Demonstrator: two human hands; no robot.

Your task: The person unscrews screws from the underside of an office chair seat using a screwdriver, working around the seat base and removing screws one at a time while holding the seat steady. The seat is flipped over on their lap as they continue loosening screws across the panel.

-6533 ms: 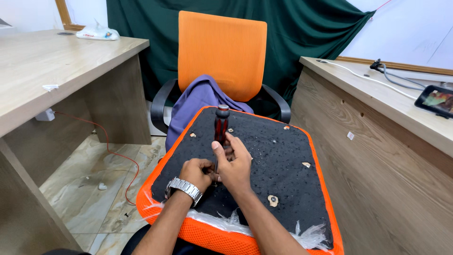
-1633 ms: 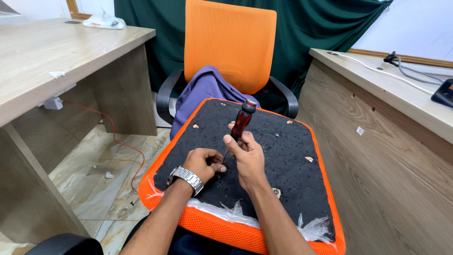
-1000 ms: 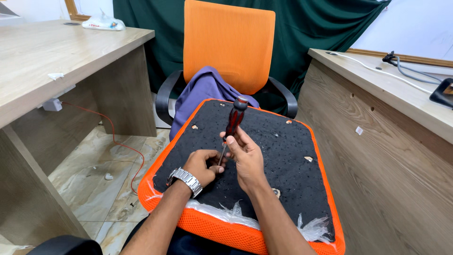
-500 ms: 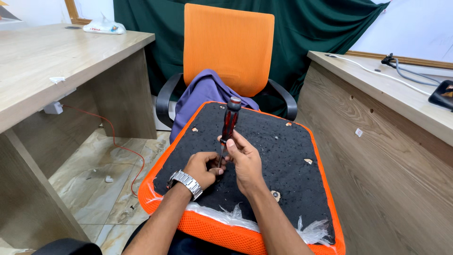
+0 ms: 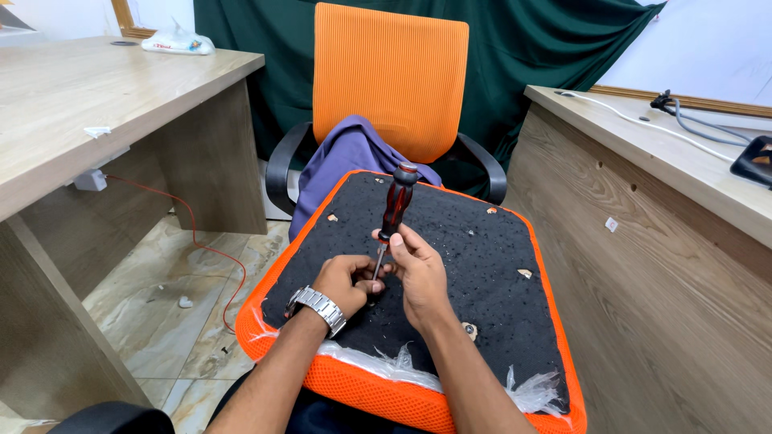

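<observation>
Nearest the camera, both forearms enter from the bottom edge, elbows cut off; a dark shape at the lower left corner is too cropped to identify. The seat cushion (image 5: 482,265) lies upside down across the person's lap, black underside up, orange mesh wrapped round its rim, its near right corner running out of frame; torn clear plastic (image 5: 531,394) bunches along the near edge. The left hand (image 5: 347,281), a metal wristwatch (image 5: 318,308) on the wrist, is curled on the black surface with fingertips closed round the lower end of the screwdriver (image 5: 394,213); what the tip meets is hidden behind those fingers. The right hand (image 5: 420,269) sits just beside it, thumb and fingers closed on the metal shaft right under the handle. The screwdriver stands nearly upright over the cushion's middle, leaning slightly away to the right; the handle, dark red with black grip panels and a rounded cap, rises clear above both hands. Small pale fittings (image 5: 468,329) dot the underside, details too small to read. Beyond, an orange office chair (image 5: 390,80) carries a purple cloth (image 5: 346,161) on its seat. A wooden desk (image 5: 88,104) flanks the left, a wooden counter (image 5: 651,153) the right, a green curtain (image 5: 531,48) behind.
</observation>
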